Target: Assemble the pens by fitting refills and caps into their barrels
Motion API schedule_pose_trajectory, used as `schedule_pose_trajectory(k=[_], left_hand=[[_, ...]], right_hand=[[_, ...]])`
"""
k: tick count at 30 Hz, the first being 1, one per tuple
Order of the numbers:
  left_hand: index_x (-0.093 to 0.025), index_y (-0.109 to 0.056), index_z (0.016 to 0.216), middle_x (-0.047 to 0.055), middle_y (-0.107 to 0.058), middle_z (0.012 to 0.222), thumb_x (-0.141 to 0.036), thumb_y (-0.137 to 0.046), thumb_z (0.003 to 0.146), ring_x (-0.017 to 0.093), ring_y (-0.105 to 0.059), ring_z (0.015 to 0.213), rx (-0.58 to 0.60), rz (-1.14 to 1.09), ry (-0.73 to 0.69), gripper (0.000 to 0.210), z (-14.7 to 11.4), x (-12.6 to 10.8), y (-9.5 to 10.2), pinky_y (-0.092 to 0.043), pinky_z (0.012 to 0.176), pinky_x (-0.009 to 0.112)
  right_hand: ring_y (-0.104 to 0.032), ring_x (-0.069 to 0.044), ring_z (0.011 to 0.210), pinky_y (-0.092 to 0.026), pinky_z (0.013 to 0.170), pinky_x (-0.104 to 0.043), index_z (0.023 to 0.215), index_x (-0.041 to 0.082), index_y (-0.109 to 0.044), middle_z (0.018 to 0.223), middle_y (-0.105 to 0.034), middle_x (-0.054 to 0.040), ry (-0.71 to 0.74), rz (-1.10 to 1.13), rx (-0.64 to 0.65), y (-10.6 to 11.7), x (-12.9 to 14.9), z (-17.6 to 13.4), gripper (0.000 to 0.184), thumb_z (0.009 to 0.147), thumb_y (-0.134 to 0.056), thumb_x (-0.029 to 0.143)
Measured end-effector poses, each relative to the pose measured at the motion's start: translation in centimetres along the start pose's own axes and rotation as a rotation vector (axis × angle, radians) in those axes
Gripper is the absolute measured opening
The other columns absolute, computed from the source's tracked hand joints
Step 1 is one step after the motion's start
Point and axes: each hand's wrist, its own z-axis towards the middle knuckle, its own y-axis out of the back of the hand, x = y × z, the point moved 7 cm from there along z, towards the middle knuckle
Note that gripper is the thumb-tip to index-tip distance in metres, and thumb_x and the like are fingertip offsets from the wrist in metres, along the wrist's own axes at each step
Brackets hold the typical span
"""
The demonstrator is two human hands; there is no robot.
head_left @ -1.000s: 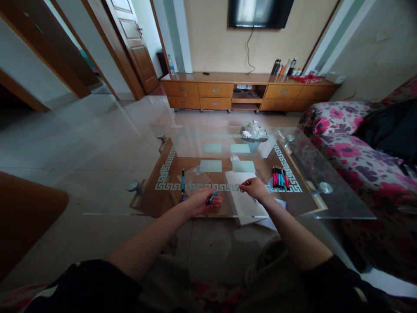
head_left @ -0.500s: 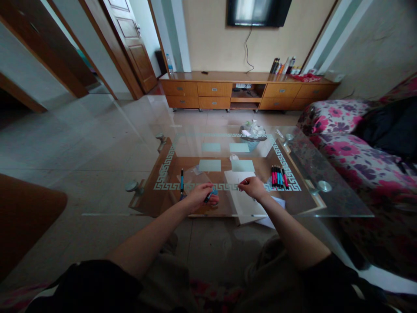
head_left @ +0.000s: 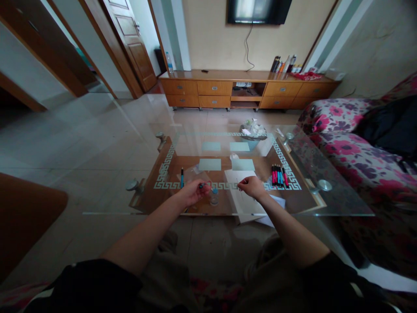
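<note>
My left hand (head_left: 194, 192) is over the near part of the glass table, palm partly turned up, with its fingers closed on a dark and blue pen (head_left: 202, 185), seen nearly end-on. My right hand (head_left: 252, 187) is held in a pinch above a white sheet or box (head_left: 243, 204); a thin thing shows at its fingertips, too small to name. A blue and black pen (head_left: 182, 177) lies left of my left hand. Right of my right hand, a row of pink, blue and black pens (head_left: 278, 176) lies together. Near my left fingers shows a small clear container (head_left: 214, 198) with a bluish top.
The glass table (head_left: 345, 204) has metal leg caps and a shelf below. A basket (head_left: 253, 141) full of plastic and litter is seen near its far edge. A flowered sofa (head_left: 348, 152) stands at the right, a wooden cabinet (head_left: 215, 89) beyond.
My left hand has moved slightly left and up and turned over, swinging the pen with it, so the clear container now shows. My right hand has hardly moved.
</note>
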Motion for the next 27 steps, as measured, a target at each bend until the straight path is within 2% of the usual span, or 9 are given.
schedule_pose_trajectory(k=[4, 9, 11, 13, 15, 17, 21, 27], left_hand=[[-0.011, -0.061, 0.084, 0.01, -0.071, 0.069, -0.008, -0.053, 0.085, 0.015, -0.068, 0.056, -0.019, 0.047, 0.042, 0.008, 0.1, 0.2, 0.1, -0.059, 0.059, 0.025], [-0.012, -0.058, 0.089, 0.009, -0.071, 0.072, -0.015, -0.054, 0.09, 0.015, -0.068, 0.058, -0.039, 0.104, -0.003, 0.004, 0.2, 0.2, 0.1, -0.057, 0.061, 0.026], [-0.014, -0.056, 0.096, 0.007, -0.071, 0.072, -0.02, -0.056, 0.09, 0.015, -0.066, 0.055, -0.062, 0.238, -0.12, 0.008, 0.3, -0.4, 0.4, -0.053, 0.056, 0.026], [-0.018, -0.055, 0.1, 0.004, -0.071, 0.071, -0.025, -0.059, 0.089, 0.015, -0.064, 0.054, -0.091, 0.505, -0.325, 0.014, 0.2, -1.6, 0.5, -0.048, 0.054, 0.025], [-0.02, -0.056, 0.099, 0.001, -0.07, 0.07, -0.028, -0.061, 0.088, 0.016, -0.064, 0.058, -0.104, 0.767, -0.513, 0.015, -0.2, -2.6, 0.2, -0.045, 0.057, 0.024], [-0.021, -0.058, 0.097, 0.0, -0.069, 0.072, -0.03, -0.061, 0.086, 0.016, -0.064, 0.064, -0.113, 0.921, -0.627, 0.014, -0.4, -3.1, 0.0, -0.044, 0.062, 0.025], [-0.02, -0.059, 0.094, -0.001, -0.062, 0.07, -0.03, -0.061, 0.085, 0.015, -0.056, 0.062, -0.154, 1.131, -0.756, 0.013, -0.6, -3.5, -0.3, -0.039, 0.063, 0.025], [-0.02, -0.059, 0.095, -0.002, -0.057, 0.066, -0.027, -0.06, 0.085, 0.016, -0.054, 0.064, -0.192, 1.276, -0.775, 0.012, 0.2, -3.2, 0.1, -0.036, 0.065, 0.026]], right_hand=[[-0.064, -0.014, 0.068, -0.038, 0.057, -0.021, 0.072, 0.018, -0.078, 0.066, -0.071, -0.0025, 0.001, -0.008, 0.003, -0.1, 0.0, 0.1, 0.015, 0.076, -0.067, 0.028], [-0.066, -0.015, 0.07, -0.039, 0.058, -0.021, 0.076, 0.017, -0.078, 0.07, -0.073, -0.0043, 0.002, -0.024, -0.004, -0.1, 0.0, 0.0, 0.017, 0.077, -0.067, 0.03], [-0.066, -0.016, 0.072, -0.039, 0.059, -0.022, 0.078, 0.017, -0.078, 0.073, -0.073, -0.0053, -0.001, -0.047, -0.017, 0.0, 0.1, -0.1, 0.017, 0.077, -0.067, 0.031], [-0.066, -0.017, 0.073, -0.039, 0.059, -0.023, 0.078, 0.017, -0.077, 0.076, -0.074, -0.0064, 0.004, -0.077, -0.027, 0.0, 0.2, -0.3, 0.017, 0.077, -0.068, 0.032], [-0.066, -0.017, 0.074, -0.038, 0.06, -0.023, 0.077, 0.018, -0.077, 0.078, -0.074, -0.0072, 0.014, -0.101, -0.028, -0.1, 0.4, -0.4, 0.017, 0.077, -0.068, 0.033], [-0.066, -0.017, 0.075, -0.038, 0.06, -0.023, 0.076, 0.018, -0.076, 0.077, -0.074, -0.0075, 0.025, -0.113, -0.024, -0.3, 0.6, -0.4, 0.018, 0.078, -0.068, 0.034], [-0.066, -0.017, 0.073, -0.038, 0.06, -0.023, 0.076, 0.018, -0.077, 0.076, -0.074, -0.0067, 0.046, -0.109, -0.024, -0.3, 0.6, -0.3, 0.021, 0.08, -0.067, 0.037], [-0.069, -0.017, 0.083, -0.043, 0.068, -0.022, 0.092, 0.02, -0.079, 0.087, -0.076, -0.0056, 0.066, -0.095, -0.052, 0.6, 0.2, 0.2, 0.02, 0.083, -0.066, 0.032]])
